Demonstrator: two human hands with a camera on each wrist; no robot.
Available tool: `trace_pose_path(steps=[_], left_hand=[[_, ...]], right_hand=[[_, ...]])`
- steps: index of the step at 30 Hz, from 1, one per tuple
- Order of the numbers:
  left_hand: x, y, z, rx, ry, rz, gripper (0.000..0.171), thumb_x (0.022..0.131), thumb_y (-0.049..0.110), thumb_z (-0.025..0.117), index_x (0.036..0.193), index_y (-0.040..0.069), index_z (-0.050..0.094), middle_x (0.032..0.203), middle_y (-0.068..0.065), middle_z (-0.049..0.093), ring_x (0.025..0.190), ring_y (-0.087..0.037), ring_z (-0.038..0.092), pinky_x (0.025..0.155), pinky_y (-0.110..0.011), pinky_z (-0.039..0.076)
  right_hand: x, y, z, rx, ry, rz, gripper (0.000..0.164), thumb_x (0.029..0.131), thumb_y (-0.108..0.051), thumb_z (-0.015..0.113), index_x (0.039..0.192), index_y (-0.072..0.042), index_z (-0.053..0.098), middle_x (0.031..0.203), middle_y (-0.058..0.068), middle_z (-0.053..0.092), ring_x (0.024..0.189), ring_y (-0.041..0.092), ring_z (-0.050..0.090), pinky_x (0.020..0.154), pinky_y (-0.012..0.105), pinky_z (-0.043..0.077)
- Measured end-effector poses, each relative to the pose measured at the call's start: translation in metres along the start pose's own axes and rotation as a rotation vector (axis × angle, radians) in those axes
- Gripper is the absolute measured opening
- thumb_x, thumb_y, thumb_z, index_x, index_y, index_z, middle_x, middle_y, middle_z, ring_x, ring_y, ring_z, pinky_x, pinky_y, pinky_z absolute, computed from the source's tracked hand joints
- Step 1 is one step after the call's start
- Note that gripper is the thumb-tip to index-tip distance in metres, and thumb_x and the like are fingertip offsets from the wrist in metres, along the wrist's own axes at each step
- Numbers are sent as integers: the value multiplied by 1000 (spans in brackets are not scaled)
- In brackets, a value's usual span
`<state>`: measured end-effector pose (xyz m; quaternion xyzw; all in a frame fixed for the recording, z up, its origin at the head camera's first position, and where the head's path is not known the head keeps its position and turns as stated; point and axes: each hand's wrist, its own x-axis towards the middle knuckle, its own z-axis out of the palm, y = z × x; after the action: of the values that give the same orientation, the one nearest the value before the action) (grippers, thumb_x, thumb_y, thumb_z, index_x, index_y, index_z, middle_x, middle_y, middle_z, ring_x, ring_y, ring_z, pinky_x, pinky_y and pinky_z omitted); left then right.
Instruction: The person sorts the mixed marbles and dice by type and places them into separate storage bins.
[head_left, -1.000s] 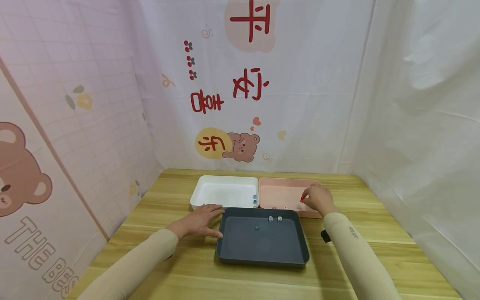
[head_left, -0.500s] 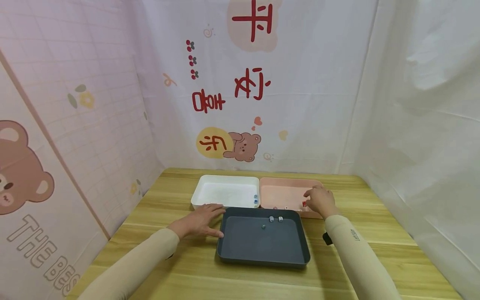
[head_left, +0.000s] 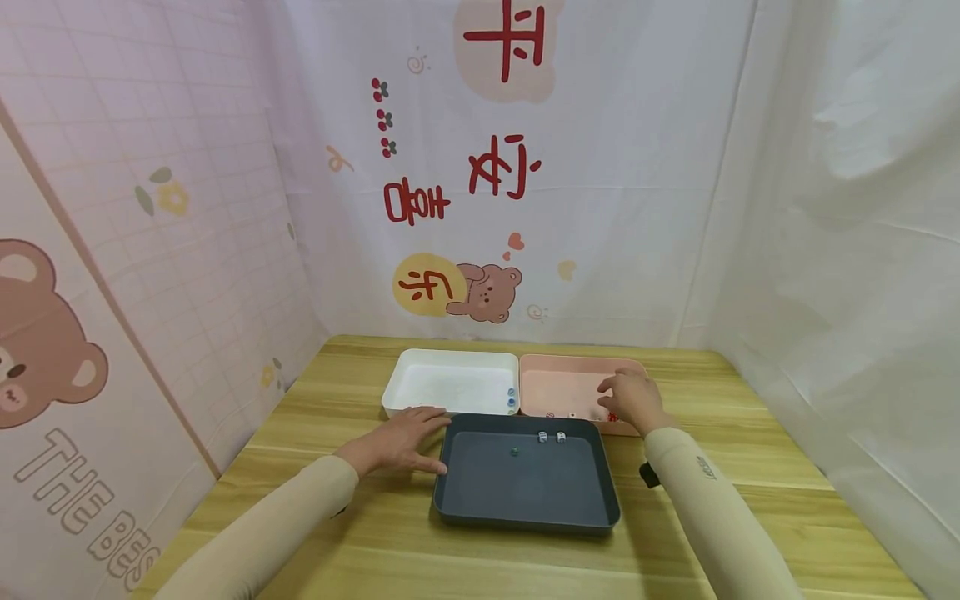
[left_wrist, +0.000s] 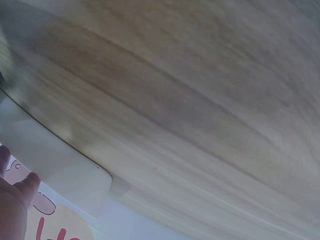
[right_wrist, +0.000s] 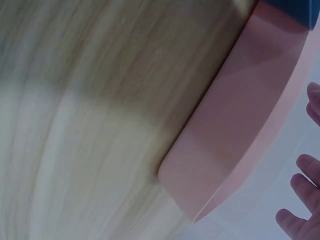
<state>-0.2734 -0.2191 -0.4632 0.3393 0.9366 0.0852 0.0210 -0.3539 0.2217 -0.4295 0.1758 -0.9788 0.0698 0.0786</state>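
In the head view my left hand (head_left: 393,443) rests at the left rim of a dark grey tray (head_left: 525,500), fingers extended. A green die (head_left: 514,452) and two white dice (head_left: 552,437) lie in that tray. My right hand (head_left: 633,400) hovers over the right part of a pink tray (head_left: 558,385), and I see nothing held in it. Just below its fingers a red die (head_left: 612,417) lies in the pink tray, partly hidden. The right wrist view shows spread fingers (right_wrist: 306,192) beyond the pink tray's wall.
A white tray (head_left: 450,379) stands left of the pink one, with several small dice (head_left: 512,402), mostly blue, along its right side. Other small dice (head_left: 572,415) lie near the pink tray's front wall. All trays stand on a wooden table (head_left: 360,542) with cloth behind.
The red die left my right fingers and now lies in the pink tray; that hand then shifted slightly left. The green die moved right, then back left. My left hand stays put.
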Motion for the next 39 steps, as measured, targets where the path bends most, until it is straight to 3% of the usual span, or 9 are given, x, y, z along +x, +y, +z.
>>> trace_pose_path(steps=[5,9,15,19,23,34,39], left_hand=[[1,0,-1,-2,-2,6,92,84,72,60,150,9,43,157,-15,34,143,-34,31,116,-53,26],[1,1,-1,-5,-2,9,92,84,72,60,150,9,43,157,-15,33,143,-35,31,116,-54,26],[0,1,-2,-14,-3,10,92,85,70,61,150,8,43,156,-16,33,142,-36,32,115,-55,26],[0,2,-3,-25,-3,12,91,85,69,63,149,7,44,156,-17,34,142,-37,32,115,-55,26],[0,1,-3,-18,-5,5,92,84,71,62,150,9,43,157,-14,33,143,-35,32,116,-54,25],[-1,0,-3,-15,-16,-3,93,84,71,61,151,9,42,158,-14,32,143,-36,31,117,-54,23],[-1,1,-3,-29,-20,-8,94,84,72,60,152,10,41,158,-14,32,144,-36,30,117,-54,22]], right_hand=[[2,-7,-4,-23,21,-72,23,90,-24,72,107,-10,78,103,6,74,126,39,51,107,55,38],[3,-17,-7,-41,10,-81,26,91,-30,73,111,-14,78,109,4,73,126,34,52,109,52,37],[8,-36,-2,85,15,-107,26,91,-25,74,111,-8,76,125,18,65,127,39,51,98,52,49],[11,-49,3,95,15,-121,26,91,-25,74,111,-8,76,135,25,56,128,41,50,97,53,49],[11,-64,3,121,-8,-120,25,90,-24,74,110,-9,77,137,25,55,130,41,48,101,54,46],[7,-104,14,199,-44,-265,22,88,-23,77,105,-10,78,136,23,56,127,38,52,103,52,44],[2,-117,22,181,-69,-324,21,86,-24,79,103,-11,78,136,22,56,128,36,52,104,51,44]])
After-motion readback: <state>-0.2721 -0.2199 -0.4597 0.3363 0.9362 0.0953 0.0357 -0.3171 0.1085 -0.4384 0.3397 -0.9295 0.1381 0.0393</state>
